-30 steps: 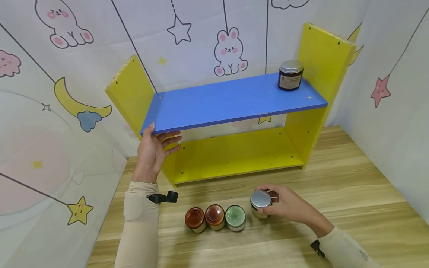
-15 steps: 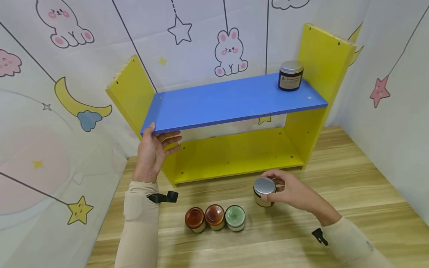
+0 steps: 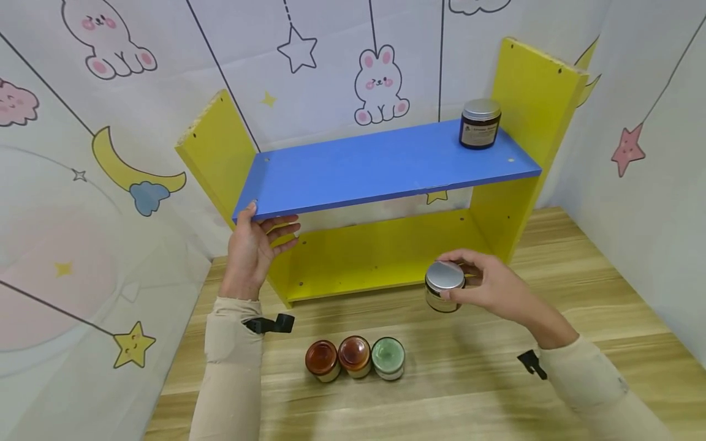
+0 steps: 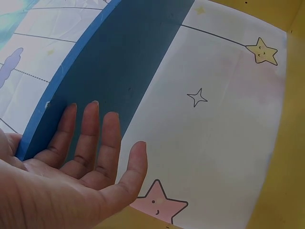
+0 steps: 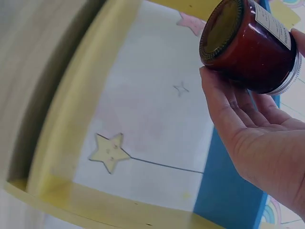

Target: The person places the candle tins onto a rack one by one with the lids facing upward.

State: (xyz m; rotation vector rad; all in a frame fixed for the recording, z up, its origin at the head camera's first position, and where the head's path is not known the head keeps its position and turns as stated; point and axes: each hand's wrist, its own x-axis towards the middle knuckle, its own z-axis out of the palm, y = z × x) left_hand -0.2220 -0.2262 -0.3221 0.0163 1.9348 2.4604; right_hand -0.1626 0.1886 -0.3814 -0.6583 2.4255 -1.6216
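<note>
My right hand [image 3: 491, 285] grips a dark amber glass jar [image 3: 444, 293] with a silver lid between thumb and fingers, raised off the table in front of the yellow bottom board. Its reddish-brown glass side [image 5: 259, 45] and pale label show in the right wrist view. At the left front corner of the blue shelf board [image 3: 375, 168], my left hand [image 3: 250, 254] holds the edge, thumb on top and fingers spread beneath. In the left wrist view those fingers [image 4: 86, 138] lie under the board. A similar lidded jar [image 3: 480, 125] stands on the board's right end.
On the wooden table [image 3: 441, 392] stand two reddish-brown jars, one at the left [image 3: 322, 360] and one in the middle [image 3: 355, 356], beside a green-topped jar [image 3: 388, 358]. Yellow side panels, left [image 3: 217, 141] and right [image 3: 537, 98], flank the shelf. A patterned cloth [image 3: 320, 92] hangs behind.
My right hand has lifted the lidded jar off the table and carried it forward and slightly right, toward the shelf. My left hand keeps its place on the blue board.
</note>
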